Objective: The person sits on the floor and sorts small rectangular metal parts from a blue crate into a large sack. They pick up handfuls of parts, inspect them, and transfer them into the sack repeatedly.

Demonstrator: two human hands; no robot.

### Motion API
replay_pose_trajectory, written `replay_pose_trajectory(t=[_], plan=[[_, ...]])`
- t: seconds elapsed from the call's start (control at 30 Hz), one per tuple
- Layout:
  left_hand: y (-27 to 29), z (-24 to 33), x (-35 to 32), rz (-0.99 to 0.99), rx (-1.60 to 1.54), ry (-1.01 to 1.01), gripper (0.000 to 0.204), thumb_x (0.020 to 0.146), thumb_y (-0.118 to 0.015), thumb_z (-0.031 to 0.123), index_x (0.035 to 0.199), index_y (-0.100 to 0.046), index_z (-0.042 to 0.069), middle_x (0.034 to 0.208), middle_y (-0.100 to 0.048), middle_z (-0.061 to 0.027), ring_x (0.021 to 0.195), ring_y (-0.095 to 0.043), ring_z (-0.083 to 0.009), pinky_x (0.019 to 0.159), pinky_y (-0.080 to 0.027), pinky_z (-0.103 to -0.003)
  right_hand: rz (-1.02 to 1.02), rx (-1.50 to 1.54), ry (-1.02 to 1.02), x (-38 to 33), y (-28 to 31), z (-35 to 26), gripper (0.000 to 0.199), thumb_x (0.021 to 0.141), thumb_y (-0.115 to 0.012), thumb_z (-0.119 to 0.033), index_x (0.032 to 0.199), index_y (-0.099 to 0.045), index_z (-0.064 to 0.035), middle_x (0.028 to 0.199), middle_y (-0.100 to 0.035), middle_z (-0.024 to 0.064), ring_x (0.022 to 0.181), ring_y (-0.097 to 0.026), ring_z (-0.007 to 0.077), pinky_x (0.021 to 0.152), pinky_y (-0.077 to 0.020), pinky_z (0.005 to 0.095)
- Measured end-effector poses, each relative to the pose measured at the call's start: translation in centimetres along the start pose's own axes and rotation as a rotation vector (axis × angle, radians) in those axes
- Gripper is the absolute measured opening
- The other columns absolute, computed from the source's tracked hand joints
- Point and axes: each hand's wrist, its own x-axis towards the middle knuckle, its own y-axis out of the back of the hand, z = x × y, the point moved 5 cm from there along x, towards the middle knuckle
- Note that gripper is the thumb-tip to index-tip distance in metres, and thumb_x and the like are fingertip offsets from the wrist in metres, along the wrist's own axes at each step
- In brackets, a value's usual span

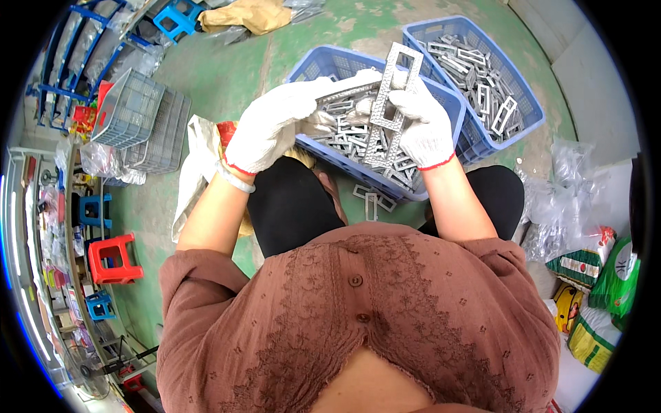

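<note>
A long metal frame (394,103) with holes stands upright above the near blue basket (323,65). The right hand (423,124) in a white glove grips it. The left hand (272,127) holds a flat metal piece (348,88) beside it. Another blue basket (513,76) sits behind, full of metal frames.

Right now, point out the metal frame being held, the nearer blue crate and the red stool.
metal frame (397,82), head view, on its perforated long side.
nearer blue crate (318,60), head view, on its far rim.
red stool (114,258), head view, on its seat.
</note>
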Motion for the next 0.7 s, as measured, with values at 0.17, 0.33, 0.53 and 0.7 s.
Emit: replay_pose_trajectory(t=[0.17,0.33,0.53,0.7], plan=[[0.3,0.1,0.2,0.049,-0.097,-0.039,0.043,0.094,-0.064,0.014,0.131,-0.056,-0.006,0.123,-0.065,-0.0153,0.101,-0.066,-0.0222,0.091,-0.054,-0.038,0.022,-0.038,-0.029,0.0,-0.1,0.2,0.041,0.089,-0.059,-0.006,0.127,-0.054,0.0108,0.099,-0.070,0.0220,0.091,-0.071,0.0332,0.087,-0.0586,0.0497],[0.1,0.2,0.1,0.028,-0.159,-0.016,0.043,0.095,-0.062,0.012,0.133,-0.054,-0.006,0.123,-0.065,-0.0163,0.100,-0.066,-0.0216,0.090,-0.053,-0.038,0.074,-0.064,-0.016,0.0,-0.3,0.3,0.039,0.090,-0.057,-0.004,0.126,-0.055,0.0104,0.099,-0.070,0.0210,0.088,-0.072,0.0308,0.086,-0.0595,0.0499],[0.3,-0.2,0.1,0.059,-0.144,-0.015,0.042,0.096,-0.064,0.015,0.131,-0.055,-0.006,0.118,-0.066,-0.0133,0.100,-0.066,-0.0197,0.090,-0.053,-0.035,0.102,-0.101,-0.018,-0.1,-0.7,0.3,0.034,0.092,-0.055,-0.004,0.123,-0.056,0.0101,0.099,-0.069,0.0211,0.086,-0.072,0.0294,0.083,-0.0604,0.0474],[1.3,-0.7,0.0,0.117,-0.070,-0.046,0.041,0.097,-0.063,0.016,0.131,-0.055,-0.005,0.122,-0.064,-0.0145,0.097,-0.066,-0.0195,0.088,-0.054,-0.034,0.036,-0.128,-0.064,0.0,-0.3,0.7,0.041,0.092,-0.059,-0.010,0.126,-0.051,0.0107,0.103,-0.068,0.0234,0.089,-0.071,0.0314,0.084,-0.0593,0.0450]])
